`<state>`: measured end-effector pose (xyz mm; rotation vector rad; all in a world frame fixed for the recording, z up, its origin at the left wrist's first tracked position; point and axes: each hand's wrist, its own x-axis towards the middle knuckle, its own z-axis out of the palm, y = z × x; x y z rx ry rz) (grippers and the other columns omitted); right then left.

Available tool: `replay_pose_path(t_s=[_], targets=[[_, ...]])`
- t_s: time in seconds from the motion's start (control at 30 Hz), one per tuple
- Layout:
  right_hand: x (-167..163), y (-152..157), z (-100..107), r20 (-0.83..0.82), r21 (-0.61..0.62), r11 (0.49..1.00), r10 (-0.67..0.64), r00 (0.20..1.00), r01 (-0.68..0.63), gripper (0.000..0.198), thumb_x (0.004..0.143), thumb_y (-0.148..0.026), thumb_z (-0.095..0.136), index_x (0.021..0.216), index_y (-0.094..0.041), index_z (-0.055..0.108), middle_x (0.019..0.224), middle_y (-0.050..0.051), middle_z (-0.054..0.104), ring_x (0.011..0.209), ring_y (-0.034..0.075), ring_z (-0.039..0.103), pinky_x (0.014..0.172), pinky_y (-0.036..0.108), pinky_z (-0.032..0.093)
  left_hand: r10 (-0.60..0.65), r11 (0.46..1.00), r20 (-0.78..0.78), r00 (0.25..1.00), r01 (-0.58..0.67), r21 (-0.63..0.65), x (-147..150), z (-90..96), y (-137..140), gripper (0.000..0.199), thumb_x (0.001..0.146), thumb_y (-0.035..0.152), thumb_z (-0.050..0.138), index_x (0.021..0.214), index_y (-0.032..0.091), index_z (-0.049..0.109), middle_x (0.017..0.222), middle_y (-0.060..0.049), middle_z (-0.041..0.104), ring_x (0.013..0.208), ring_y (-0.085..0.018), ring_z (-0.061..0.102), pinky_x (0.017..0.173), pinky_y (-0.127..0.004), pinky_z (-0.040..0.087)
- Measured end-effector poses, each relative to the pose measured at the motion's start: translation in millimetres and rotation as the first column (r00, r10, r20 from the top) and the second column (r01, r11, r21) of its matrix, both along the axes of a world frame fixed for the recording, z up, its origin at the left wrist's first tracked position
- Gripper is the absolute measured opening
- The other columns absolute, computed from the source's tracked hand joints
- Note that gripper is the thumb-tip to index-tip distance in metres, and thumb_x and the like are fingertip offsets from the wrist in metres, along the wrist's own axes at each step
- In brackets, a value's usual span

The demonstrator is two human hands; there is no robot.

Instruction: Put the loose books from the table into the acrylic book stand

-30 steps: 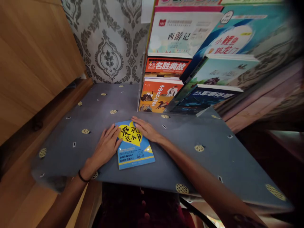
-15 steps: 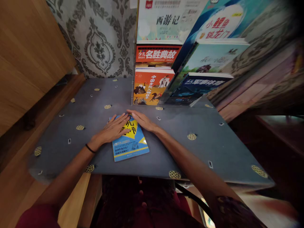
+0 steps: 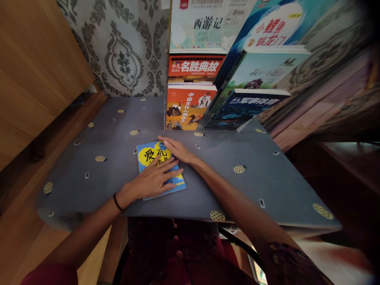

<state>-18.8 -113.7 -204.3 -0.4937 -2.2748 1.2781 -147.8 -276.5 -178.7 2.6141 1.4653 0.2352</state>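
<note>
A small blue and yellow book (image 3: 144,153) with black characters on its cover lies closed on the patterned grey-blue tablecloth (image 3: 113,186). Across the lower part of the cover rests my left hand (image 3: 158,178), palm down with its fingers spread, hiding some of the print. A dark band circles that wrist. My right hand (image 3: 177,150) lies at the book's upper right corner, fingers stretched out, partly over the corner. Neither hand is wrapped round anything.
Behind the book stands a clear rack of books, among them an orange book (image 3: 190,107) and a dark blue book (image 3: 247,111). A wooden cabinet (image 3: 41,71) is at the left, and patterned wallpaper (image 3: 124,59) covers the wall.
My left hand has slid down the cover towards me and to the right, baring the upper part of the title. My right hand and the book have stayed about where they were.
</note>
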Motion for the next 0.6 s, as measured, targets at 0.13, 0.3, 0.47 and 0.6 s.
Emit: replay_pose_path(t_s=[0.13, 0.3, 0.47, 0.6], targets=[[-2.0, 0.0, -2.1, 0.005, 0.027, 1.000, -0.007, 1.000, 0.006, 0.068, 0.098, -0.068, 0.031, 0.142, -0.022, 0.055, 0.150, 0.010, 0.052, 0.140, 0.024, 0.047, 0.120, 0.048, 0.029, -0.055, 0.998, 0.007, 0.998, 0.054, 0.032, 15.3, -1.2, -22.3, 0.051, 0.103, 0.046, 0.039, 0.150, 0.028, 0.039, 0.160, -0.006, 0.037, 0.151, -0.021, 0.027, 0.126, -0.050, 0.010], [-4.0, -8.7, -6.4, 0.032, 0.166, 0.986, -0.024, 0.999, 0.018, 0.062, 0.100, -0.062, 0.031, 0.142, -0.022, 0.054, 0.154, 0.011, 0.047, 0.145, 0.023, 0.040, 0.121, 0.048, 0.028, -0.052, 0.997, 0.015, 0.999, 0.051, 0.062, 18.4, -2.8, -30.3, 0.048, 0.103, 0.044, 0.040, 0.147, 0.027, 0.043, 0.157, -0.007, 0.043, 0.150, -0.021, 0.030, 0.125, -0.049, 0.015], [13.1, -40.4, -13.0, 0.118, 0.306, 0.929, -0.256, 0.959, 0.210, 0.060, 0.102, -0.051, 0.031, 0.147, -0.013, 0.046, 0.161, 0.017, 0.034, 0.151, 0.027, 0.029, 0.121, 0.050, 0.028, 0.279, 0.920, 0.239, 0.930, -0.330, 0.212, 6.0, -14.7, -37.1, 0.042, 0.103, 0.036, 0.039, 0.141, 0.021, 0.049, 0.148, -0.012, 0.053, 0.144, -0.024, 0.041, 0.120, -0.051, 0.029], [30.4, -70.2, -16.6, 0.255, 0.418, 0.881, -0.350, 0.901, 0.223, 0.059, 0.101, -0.046, 0.037, 0.149, -0.011, 0.042, 0.156, 0.021, 0.041, 0.150, 0.032, 0.029, 0.121, 0.057, 0.025, 0.609, 0.709, 0.370, 0.702, -0.690, 0.143, -10.8, -32.7, -42.6, 0.056, 0.100, 0.044, 0.042, 0.145, 0.011, 0.040, 0.153, -0.024, 0.042, 0.146, -0.037, 0.035, 0.114, -0.061, 0.033]])
